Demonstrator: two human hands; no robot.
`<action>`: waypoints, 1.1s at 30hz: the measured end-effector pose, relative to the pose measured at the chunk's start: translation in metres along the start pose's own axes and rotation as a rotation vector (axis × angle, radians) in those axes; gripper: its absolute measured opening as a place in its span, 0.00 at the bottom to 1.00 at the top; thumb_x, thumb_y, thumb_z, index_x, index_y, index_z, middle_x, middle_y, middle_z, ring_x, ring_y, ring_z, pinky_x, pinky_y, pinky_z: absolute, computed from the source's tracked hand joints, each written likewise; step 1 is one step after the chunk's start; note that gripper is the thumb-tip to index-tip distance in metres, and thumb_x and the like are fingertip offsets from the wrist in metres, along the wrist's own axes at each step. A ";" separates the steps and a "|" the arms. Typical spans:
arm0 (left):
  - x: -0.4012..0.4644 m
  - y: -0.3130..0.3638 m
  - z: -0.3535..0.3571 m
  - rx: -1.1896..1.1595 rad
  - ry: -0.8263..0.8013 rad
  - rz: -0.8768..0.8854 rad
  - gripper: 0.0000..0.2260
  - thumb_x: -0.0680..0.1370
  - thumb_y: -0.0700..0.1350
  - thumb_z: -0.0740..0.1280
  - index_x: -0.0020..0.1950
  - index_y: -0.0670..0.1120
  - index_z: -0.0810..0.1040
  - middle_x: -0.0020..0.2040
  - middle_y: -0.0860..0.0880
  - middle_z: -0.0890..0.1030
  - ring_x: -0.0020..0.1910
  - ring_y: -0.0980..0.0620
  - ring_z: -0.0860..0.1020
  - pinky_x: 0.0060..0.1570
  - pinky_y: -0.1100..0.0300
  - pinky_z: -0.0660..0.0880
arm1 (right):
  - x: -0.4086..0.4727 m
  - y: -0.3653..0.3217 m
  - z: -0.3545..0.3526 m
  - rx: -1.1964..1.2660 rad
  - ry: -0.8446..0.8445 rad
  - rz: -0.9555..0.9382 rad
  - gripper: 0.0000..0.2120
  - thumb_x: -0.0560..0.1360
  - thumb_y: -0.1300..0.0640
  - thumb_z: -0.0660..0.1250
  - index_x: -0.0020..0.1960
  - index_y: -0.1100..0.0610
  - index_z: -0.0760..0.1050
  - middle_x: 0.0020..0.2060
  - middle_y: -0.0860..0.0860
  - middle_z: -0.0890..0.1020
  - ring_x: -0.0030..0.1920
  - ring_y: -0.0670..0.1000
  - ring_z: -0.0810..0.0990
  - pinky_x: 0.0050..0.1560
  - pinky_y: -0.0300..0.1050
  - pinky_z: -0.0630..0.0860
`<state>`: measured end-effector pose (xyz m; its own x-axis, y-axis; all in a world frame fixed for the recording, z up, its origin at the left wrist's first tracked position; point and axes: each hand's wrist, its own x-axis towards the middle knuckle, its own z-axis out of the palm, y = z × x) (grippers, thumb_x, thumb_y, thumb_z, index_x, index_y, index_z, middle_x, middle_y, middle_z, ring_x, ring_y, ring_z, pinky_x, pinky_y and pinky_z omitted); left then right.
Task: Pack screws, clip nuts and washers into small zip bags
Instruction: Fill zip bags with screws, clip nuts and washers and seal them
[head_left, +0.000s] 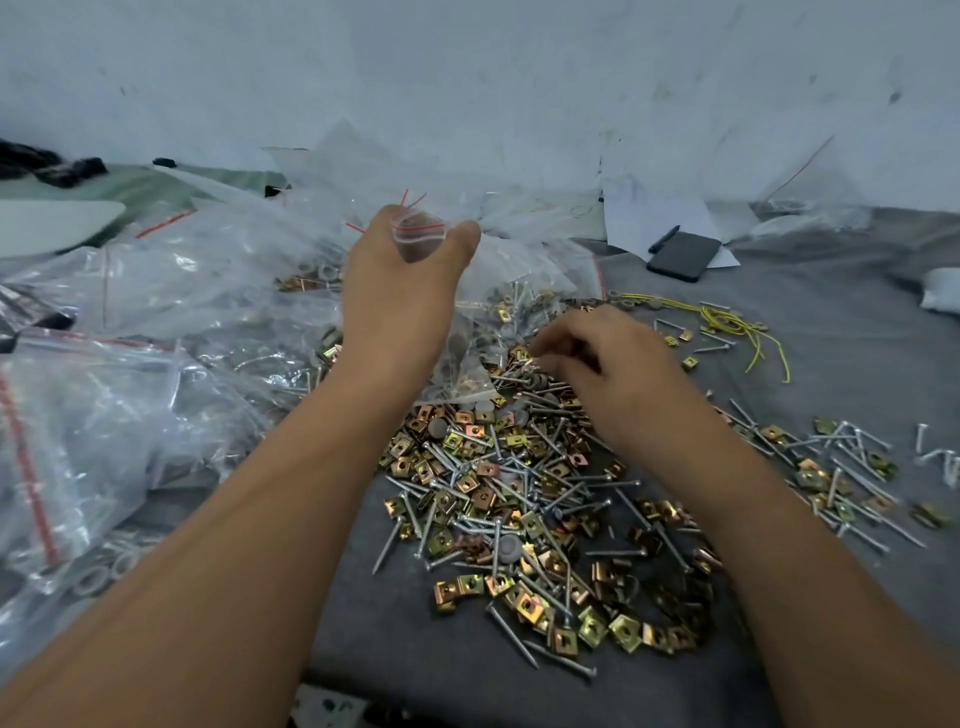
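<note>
Two hands over the hardware pile.
Your left hand (400, 270) pinched a small zip bag (420, 236) above the screws (519, 467); your right hand (597, 358), fingers curled, reached into them just beside.

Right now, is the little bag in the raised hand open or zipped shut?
Open. The left hand holds the small zip bag with its red-lined mouth spread between thumb and fingers, a gap showing between the two lips.

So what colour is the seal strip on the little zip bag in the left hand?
Red, on the clear small zip bag the left hand holds up; the head view shows it.
</note>
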<state>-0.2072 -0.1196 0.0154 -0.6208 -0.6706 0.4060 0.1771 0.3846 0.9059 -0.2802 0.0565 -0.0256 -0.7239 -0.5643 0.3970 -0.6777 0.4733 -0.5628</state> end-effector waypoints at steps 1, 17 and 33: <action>0.000 0.000 0.000 -0.003 0.004 0.001 0.16 0.80 0.54 0.73 0.56 0.43 0.80 0.51 0.44 0.86 0.51 0.45 0.83 0.52 0.52 0.79 | -0.001 -0.001 0.003 -0.044 -0.063 -0.017 0.09 0.82 0.58 0.68 0.55 0.44 0.81 0.51 0.44 0.76 0.48 0.39 0.75 0.47 0.34 0.71; -0.003 0.003 -0.001 -0.033 -0.032 -0.007 0.16 0.80 0.53 0.73 0.58 0.42 0.79 0.52 0.42 0.85 0.52 0.45 0.82 0.43 0.61 0.77 | -0.002 -0.011 0.013 -0.353 -0.307 -0.059 0.10 0.83 0.58 0.64 0.58 0.45 0.79 0.52 0.48 0.68 0.53 0.50 0.69 0.55 0.46 0.70; -0.007 0.014 -0.002 -0.400 -0.359 -0.183 0.06 0.84 0.47 0.67 0.49 0.46 0.80 0.49 0.47 0.86 0.54 0.49 0.84 0.60 0.45 0.77 | -0.003 -0.015 -0.036 1.192 0.094 0.066 0.08 0.81 0.66 0.67 0.57 0.60 0.81 0.40 0.50 0.80 0.39 0.46 0.77 0.45 0.42 0.77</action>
<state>-0.1995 -0.1109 0.0254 -0.8771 -0.4190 0.2349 0.2741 -0.0351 0.9611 -0.2724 0.0755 0.0081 -0.7930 -0.4872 0.3659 -0.1285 -0.4533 -0.8820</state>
